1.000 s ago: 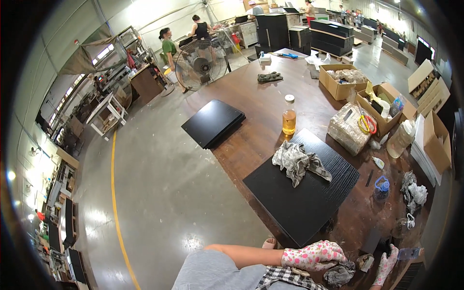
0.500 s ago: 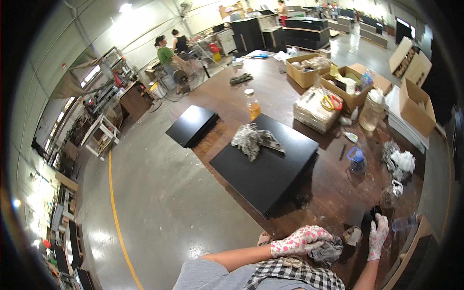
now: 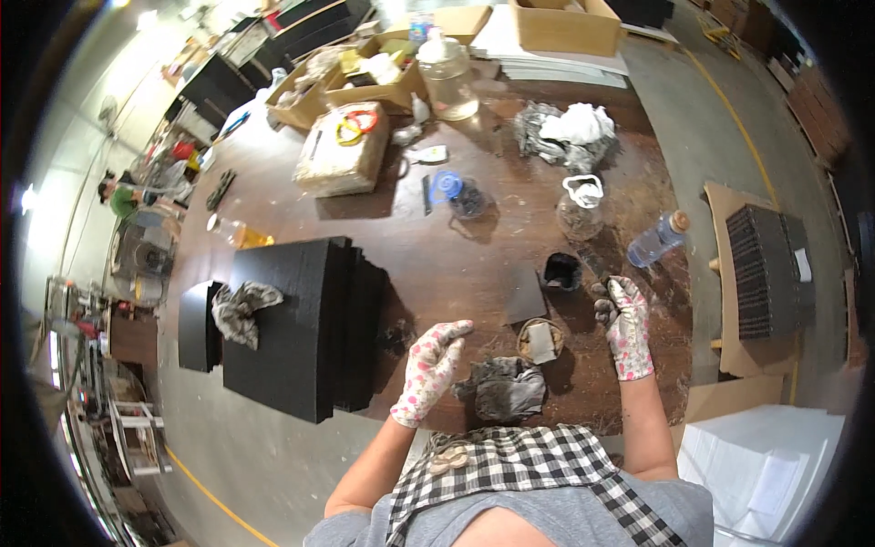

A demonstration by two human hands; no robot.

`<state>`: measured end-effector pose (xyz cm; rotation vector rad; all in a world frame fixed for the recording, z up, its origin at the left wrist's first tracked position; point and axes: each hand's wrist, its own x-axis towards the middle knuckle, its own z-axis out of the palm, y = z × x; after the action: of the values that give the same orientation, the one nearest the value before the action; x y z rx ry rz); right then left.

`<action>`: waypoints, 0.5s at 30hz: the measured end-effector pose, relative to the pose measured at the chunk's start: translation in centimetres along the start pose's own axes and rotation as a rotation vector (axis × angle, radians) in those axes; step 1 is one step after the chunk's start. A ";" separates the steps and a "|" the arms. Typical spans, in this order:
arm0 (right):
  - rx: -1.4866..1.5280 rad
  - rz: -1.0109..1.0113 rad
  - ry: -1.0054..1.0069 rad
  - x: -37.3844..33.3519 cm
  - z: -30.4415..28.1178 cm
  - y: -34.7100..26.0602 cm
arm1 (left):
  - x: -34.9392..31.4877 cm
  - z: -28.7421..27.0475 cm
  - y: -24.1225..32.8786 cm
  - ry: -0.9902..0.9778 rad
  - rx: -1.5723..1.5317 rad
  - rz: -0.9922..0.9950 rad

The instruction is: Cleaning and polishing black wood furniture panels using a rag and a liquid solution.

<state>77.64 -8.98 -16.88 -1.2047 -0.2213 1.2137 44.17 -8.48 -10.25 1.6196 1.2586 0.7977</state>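
My left hand (image 3: 430,372), in a white glove with pink spots, is raised over the table's near edge. Its index finger points right, and I see nothing in its grasp. Just right of it lies a crumpled grey rag (image 3: 507,388). My right hand (image 3: 627,321), gloved alike with darkened fingertips, has its fingers loosely bent and apart, with nothing visible in them. It is close beside a black cup (image 3: 561,272). Between the hands are a small round container (image 3: 556,345) with a pale grey piece across it and a dark flat sheet (image 3: 524,296).
Stacked black panels (image 3: 283,319) with a patterned cloth (image 3: 244,312) on top stand at left. Around the table are a blue-lidded jug (image 3: 467,199), a clear bottle (image 3: 658,239), a wrapped block (image 3: 343,150), a large jar (image 3: 447,80) and open cardboard boxes (image 3: 387,96).
The view has turned right, toward the cup. My left hand has let go of the grey rag, which now lies on the table. My right hand has drawn back slightly from the cup.
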 end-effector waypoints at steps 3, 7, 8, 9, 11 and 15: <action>0.028 0.064 0.050 -0.4 -0.6 -0.6 | 2.9 1.7 0.0 -0.036 -0.005 0.056; 0.056 0.055 -0.026 -1.0 -0.7 -1.3 | 6.3 4.3 0.2 -0.104 0.082 0.196; 0.004 0.025 -0.023 -1.1 -0.6 -1.5 | 7.0 4.9 0.4 -0.103 0.122 0.258; -0.035 0.006 -0.023 -1.2 -0.4 -1.7 | 7.6 5.6 0.5 -0.101 0.160 0.320; -0.075 -0.029 -0.010 -1.5 -0.1 -2.1 | 8.6 6.8 0.8 -0.089 0.220 0.411; -0.375 -0.209 -0.054 -1.6 0.8 -2.6 | 9.7 8.0 0.8 -0.117 0.254 0.371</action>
<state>77.92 -9.42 -13.77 -1.4316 -0.6218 1.0492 54.20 -1.29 -12.94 2.1144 1.0200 0.7733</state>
